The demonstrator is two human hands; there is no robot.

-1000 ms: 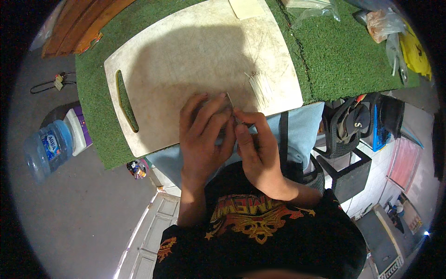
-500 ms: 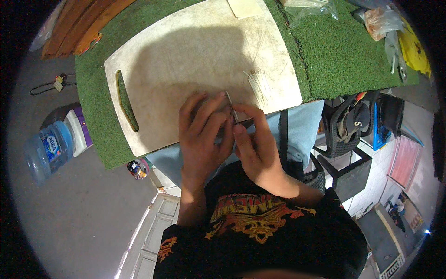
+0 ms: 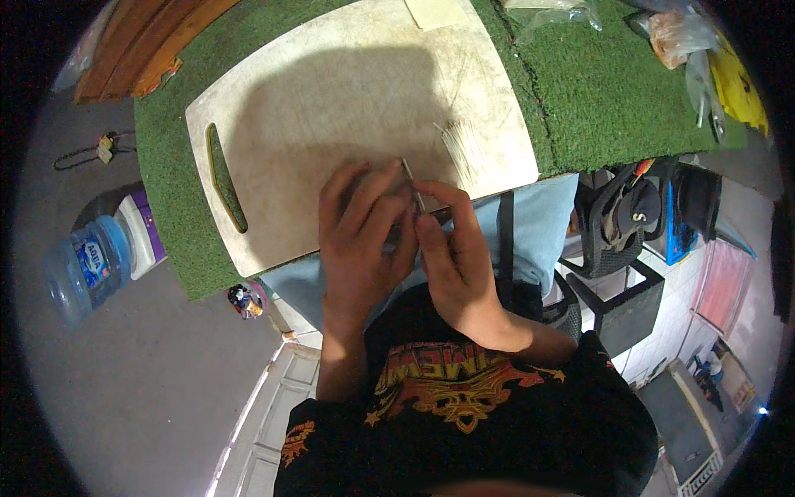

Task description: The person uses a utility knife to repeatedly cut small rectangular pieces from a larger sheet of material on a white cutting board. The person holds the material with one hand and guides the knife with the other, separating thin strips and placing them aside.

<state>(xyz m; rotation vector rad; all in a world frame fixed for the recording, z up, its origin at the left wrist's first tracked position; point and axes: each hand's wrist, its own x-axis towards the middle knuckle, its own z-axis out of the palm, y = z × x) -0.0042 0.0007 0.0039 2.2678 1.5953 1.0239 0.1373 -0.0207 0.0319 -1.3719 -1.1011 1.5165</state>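
Between my two hands, just above the near edge of the cutting board (image 3: 315,108), is a thin pale stick (image 3: 418,199). My left hand (image 3: 364,228) is closed with its fingertips around the stick's upper stretch. Thumb and forefinger of my right hand (image 3: 460,261) pinch the stick from the other side, lower down. A bundle of thin whitish sticks (image 3: 464,155) lies on the board to the right of my hands. My fingers hide part of the held stick.
Green artificial turf (image 3: 613,99) lies beneath the board. A pale square sheet (image 3: 436,12) rests at the board's far edge. Plastic bags (image 3: 675,37) are at the far right. On the left is a large water bottle (image 3: 87,269); a black chair (image 3: 609,224) stands right.
My hands stay in nearly the same place, with the stick still between them. The fingers have shifted only slightly.
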